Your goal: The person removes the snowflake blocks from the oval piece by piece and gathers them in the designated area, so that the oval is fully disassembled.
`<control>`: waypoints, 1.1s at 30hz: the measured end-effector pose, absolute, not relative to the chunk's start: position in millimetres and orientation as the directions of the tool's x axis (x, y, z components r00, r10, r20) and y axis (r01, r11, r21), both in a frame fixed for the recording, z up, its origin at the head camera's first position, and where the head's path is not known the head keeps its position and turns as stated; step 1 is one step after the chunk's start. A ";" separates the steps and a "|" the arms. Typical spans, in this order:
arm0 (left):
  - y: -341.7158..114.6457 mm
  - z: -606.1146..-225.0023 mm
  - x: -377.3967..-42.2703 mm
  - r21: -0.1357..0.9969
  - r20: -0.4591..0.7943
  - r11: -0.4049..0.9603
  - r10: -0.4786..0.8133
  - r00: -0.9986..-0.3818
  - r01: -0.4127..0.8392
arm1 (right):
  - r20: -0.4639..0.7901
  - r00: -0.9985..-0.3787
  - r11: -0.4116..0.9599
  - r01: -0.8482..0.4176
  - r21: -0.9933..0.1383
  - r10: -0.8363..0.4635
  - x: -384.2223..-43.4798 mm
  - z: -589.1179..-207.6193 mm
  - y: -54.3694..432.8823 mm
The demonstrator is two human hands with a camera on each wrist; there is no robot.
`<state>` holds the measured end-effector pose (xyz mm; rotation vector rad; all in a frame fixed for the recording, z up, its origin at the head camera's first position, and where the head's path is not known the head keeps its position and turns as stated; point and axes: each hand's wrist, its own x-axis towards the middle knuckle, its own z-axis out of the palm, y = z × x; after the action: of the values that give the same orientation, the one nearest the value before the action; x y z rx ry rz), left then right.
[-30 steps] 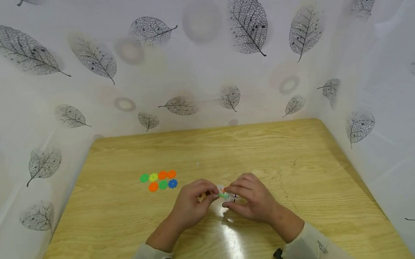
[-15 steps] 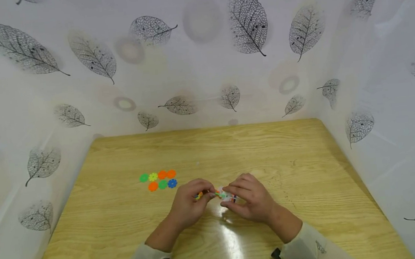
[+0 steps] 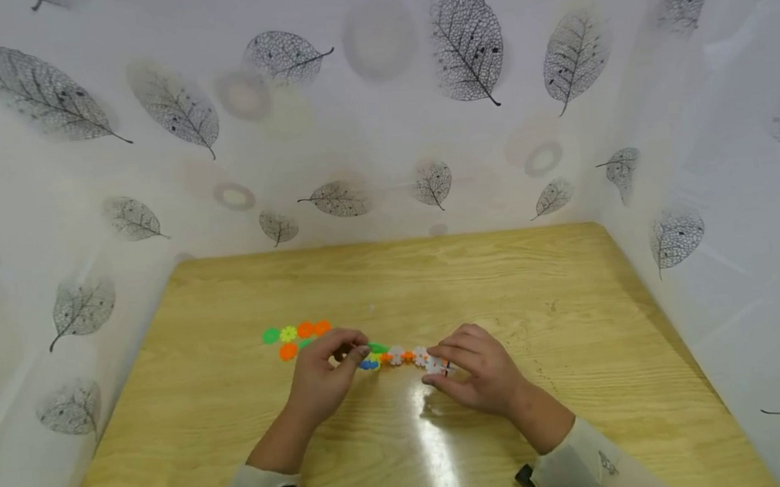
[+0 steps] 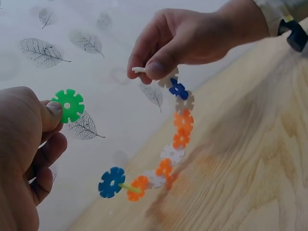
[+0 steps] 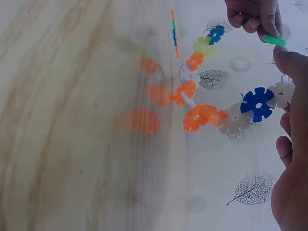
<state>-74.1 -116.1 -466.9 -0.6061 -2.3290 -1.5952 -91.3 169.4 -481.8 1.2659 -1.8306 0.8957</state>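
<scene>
My left hand (image 3: 321,377) pinches a green notched plastic disc (image 4: 68,106) between thumb and fingertips. My right hand (image 3: 481,375) holds the white end of a chain of interlocking flower-shaped discs (image 3: 396,356). White, dark blue (image 5: 258,104), orange and yellow discs make up this chain, which ends in a blue disc (image 4: 111,183). It hangs in a curve from the right hand in the left wrist view. A white disc (image 4: 138,70) shows edge-on between the right thumb and fingers. The green disc is apart from that white disc in the left wrist view.
On the wooden table (image 3: 240,442), several loose discs lie left of the hands, among them an orange disc (image 3: 288,351), a yellow disc (image 3: 289,333) and a green disc (image 3: 270,336). My left hand partly covers this group. Patterned white sheeting (image 3: 379,121) encloses the table's back and sides.
My left hand has drawn away from the right hand, leftward and slightly up, with the green disc. More of the chain now shows between the hands. The right hand has barely moved.
</scene>
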 end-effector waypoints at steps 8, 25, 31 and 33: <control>-132.0 -467.8 -73.4 0.844 0.379 0.359 0.130 -0.916 0.400 | 0.870 -0.226 0.264 -0.958 -0.116 -0.438 -90.3 -481.6 170.6; -167.4 -469.7 -76.8 0.844 0.292 0.459 0.037 -0.956 0.276 | 0.869 -0.233 0.273 -0.955 -0.119 -0.436 -89.4 -479.1 172.1; -177.5 -474.4 -77.6 0.863 0.200 0.475 -0.006 -0.980 0.174 | 0.867 -0.243 0.278 -0.952 -0.128 -0.435 -89.8 -478.1 172.5; -181.2 -477.8 -78.6 0.861 0.180 0.489 -0.028 -0.983 0.144 | 0.867 -0.245 0.276 -0.952 -0.131 -0.434 -90.1 -478.0 172.4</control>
<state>-78.6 -181.2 -477.8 -0.1005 -2.5602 -1.5043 -90.1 172.4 -478.0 1.2558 -1.8140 0.8956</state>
